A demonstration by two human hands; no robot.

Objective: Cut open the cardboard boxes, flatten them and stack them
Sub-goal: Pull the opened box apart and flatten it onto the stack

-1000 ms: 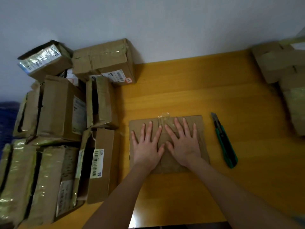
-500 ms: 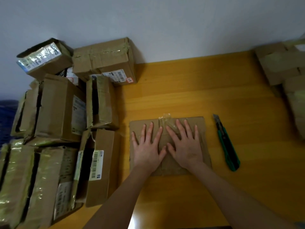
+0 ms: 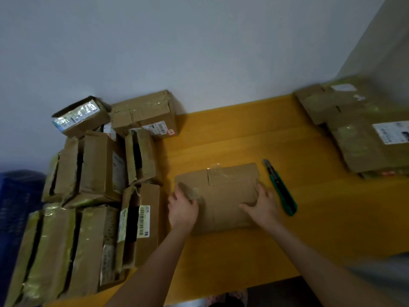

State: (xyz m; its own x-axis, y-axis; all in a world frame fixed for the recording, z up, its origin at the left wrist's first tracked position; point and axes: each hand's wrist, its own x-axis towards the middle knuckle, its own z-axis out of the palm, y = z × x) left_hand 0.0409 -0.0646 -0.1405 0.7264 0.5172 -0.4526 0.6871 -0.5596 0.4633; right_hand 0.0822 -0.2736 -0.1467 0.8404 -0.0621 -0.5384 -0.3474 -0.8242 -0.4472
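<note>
Grips (image 3: 183,209) (image 3: 263,204) now apart, flattened box (image 3: 225,196) between

Flattened box (image 3: 223,196) lies mid-table (image 3: 243,134), uncut boxes (image 3: 95,173) left, knife (image 3: 281,189) just right, stack (image 3: 363,129) far right

Flattened, taped cardboard box (image 3: 230,196), perhaps slightly raised, beside green cutter (image 3: 280,187)

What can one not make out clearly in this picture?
All in the head view.
Left hand: fingertips at the flattened box are smeared by motion, so the grip is unclear.
Stack of flat boxes: blurred, cut off by the right edge.
Barcode label: print too small to read.
Blue crate: cut off by the left edge.
</note>
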